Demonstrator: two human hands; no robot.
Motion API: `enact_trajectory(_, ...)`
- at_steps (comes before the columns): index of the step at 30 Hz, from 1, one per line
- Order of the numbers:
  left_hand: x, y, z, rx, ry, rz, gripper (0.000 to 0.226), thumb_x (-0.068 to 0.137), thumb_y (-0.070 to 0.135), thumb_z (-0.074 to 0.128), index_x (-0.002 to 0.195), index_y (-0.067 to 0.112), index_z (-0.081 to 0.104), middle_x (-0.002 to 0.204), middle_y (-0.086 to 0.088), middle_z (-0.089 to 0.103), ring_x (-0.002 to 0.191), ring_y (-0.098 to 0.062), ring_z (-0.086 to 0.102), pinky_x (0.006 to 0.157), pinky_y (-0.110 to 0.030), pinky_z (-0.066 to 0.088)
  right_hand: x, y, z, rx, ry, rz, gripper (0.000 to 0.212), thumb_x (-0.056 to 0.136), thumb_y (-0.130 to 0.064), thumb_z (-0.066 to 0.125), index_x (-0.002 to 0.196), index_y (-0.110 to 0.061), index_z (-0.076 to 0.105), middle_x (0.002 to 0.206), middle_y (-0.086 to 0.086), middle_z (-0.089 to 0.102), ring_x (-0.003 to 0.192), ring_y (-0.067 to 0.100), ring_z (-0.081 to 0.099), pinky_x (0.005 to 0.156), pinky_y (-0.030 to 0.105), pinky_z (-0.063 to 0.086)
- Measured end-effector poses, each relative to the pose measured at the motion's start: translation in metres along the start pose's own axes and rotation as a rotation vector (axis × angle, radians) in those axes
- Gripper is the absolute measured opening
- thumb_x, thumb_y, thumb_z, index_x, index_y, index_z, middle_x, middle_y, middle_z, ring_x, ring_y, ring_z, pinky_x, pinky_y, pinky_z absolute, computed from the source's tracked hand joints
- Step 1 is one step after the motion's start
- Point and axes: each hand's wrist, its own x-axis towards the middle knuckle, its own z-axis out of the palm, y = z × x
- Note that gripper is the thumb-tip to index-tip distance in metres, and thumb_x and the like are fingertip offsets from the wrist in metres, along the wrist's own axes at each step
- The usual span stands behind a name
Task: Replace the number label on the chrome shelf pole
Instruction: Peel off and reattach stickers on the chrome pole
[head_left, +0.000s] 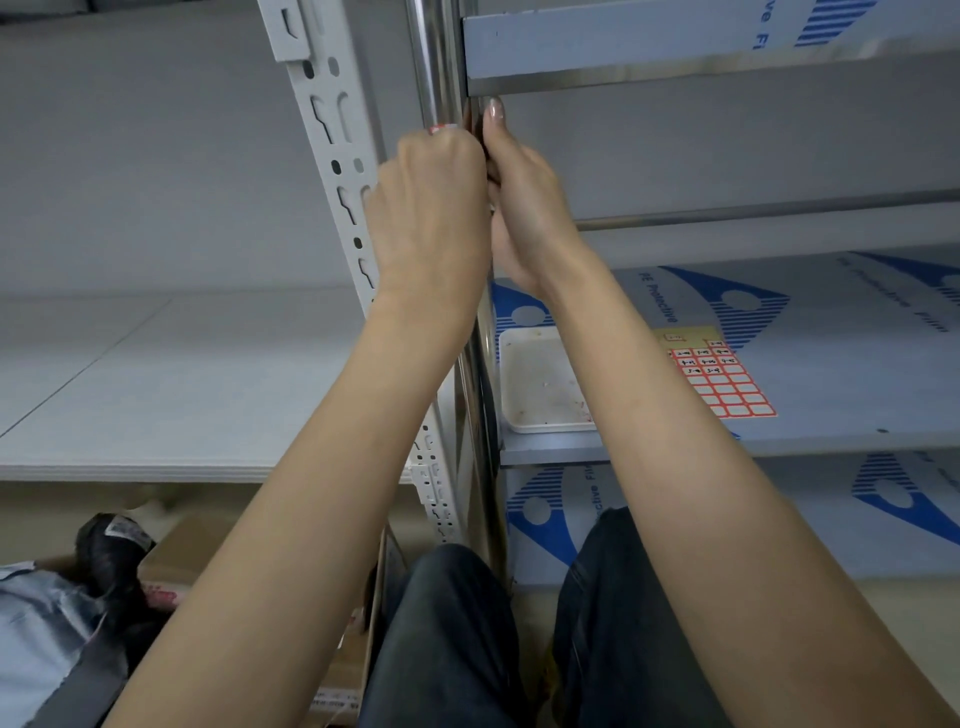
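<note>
Left hand (431, 208) curled into a fist on the chrome pole (428, 62). The red-edged label (441, 128) peeks out just above the knuckles, below the upper shelf (675, 52). Fingertips hidden, so I cannot tell whether they pinch the label or only clasp the pole.

Right hand (524, 208) lies flat along the pole's right side, fingers straight.

Label sheet (722, 376) on the lower shelf, beside a white tray (545, 384).

My read: label being worked at the pole. Brace with the right, keep the strip level, roll it round slowly and rub from the middle outward so no creases form.
</note>
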Motion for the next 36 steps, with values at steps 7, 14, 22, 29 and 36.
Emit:
enact_trajectory(7, 0.008, 0.024, -0.012, 0.152, -0.082, 0.029, 0.03, 0.096, -0.004, 0.033, 0.117, 0.0, 0.054, 0.119, -0.018, 0.055, 0.109, -0.036, 0.056, 0.07, -0.034, 0.035, -0.006, -0.004, -0.003, 0.151, -0.005, 0.093, 0.045, 0.103, -0.031, 0.035, 0.07, -0.015, 0.062, 0.062, -0.003, 0.066, 0.07, 0.012, 0.061, 0.076, 0.029, 0.046)
enact_trajectory(14, 0.014, 0.031, -0.015, 0.258, -0.118, 0.079, 0.033, 0.094, -0.009, 0.033, 0.115, 0.0, 0.057, 0.121, -0.017, 0.055, 0.113, -0.035, 0.055, 0.073, -0.034, 0.037, -0.008, -0.006, -0.004, 0.196, 0.001, 0.084, 0.045, 0.103, -0.027, 0.032, 0.07, -0.016, 0.061, 0.058, -0.005, 0.067, 0.068, 0.011, 0.061, 0.071, 0.029, 0.046)
enact_trajectory(22, 0.013, 0.015, -0.018, 0.239, -0.095, 0.13, 0.023, 0.092, -0.004, 0.041, 0.108, -0.001, 0.058, 0.112, -0.02, 0.058, 0.105, -0.039, 0.057, 0.068, -0.035, 0.034, 0.002, 0.0, -0.003, 0.13, -0.07, 0.056, 0.031, 0.103, -0.036, 0.031, 0.101, -0.016, 0.055, 0.12, 0.008, 0.054, 0.126, 0.023, 0.048, 0.108, 0.036, 0.036)
enact_trajectory(29, 0.011, 0.0, -0.023, 0.097, -0.04, 0.122, 0.012, 0.087, -0.001, 0.04, 0.085, 0.001, 0.051, 0.096, -0.027, 0.056, 0.093, -0.044, 0.055, 0.063, -0.037, 0.031, 0.001, -0.002, -0.007, 0.077, -0.046, 0.048, 0.05, 0.104, -0.034, 0.027, 0.141, -0.002, 0.038, 0.147, 0.013, 0.042, 0.134, 0.02, 0.041, 0.1, 0.026, 0.035)
enact_trajectory(36, 0.007, -0.025, -0.019, -0.067, -0.003, 0.203, 0.018, 0.086, 0.01, 0.036, 0.074, 0.001, 0.045, 0.075, -0.019, 0.048, 0.071, -0.039, 0.046, 0.058, -0.037, 0.03, 0.006, 0.004, -0.008, 0.052, -0.054, 0.03, 0.051, 0.104, -0.035, 0.025, 0.142, -0.003, 0.038, 0.147, 0.013, 0.041, 0.137, 0.022, 0.038, 0.107, 0.032, 0.033)
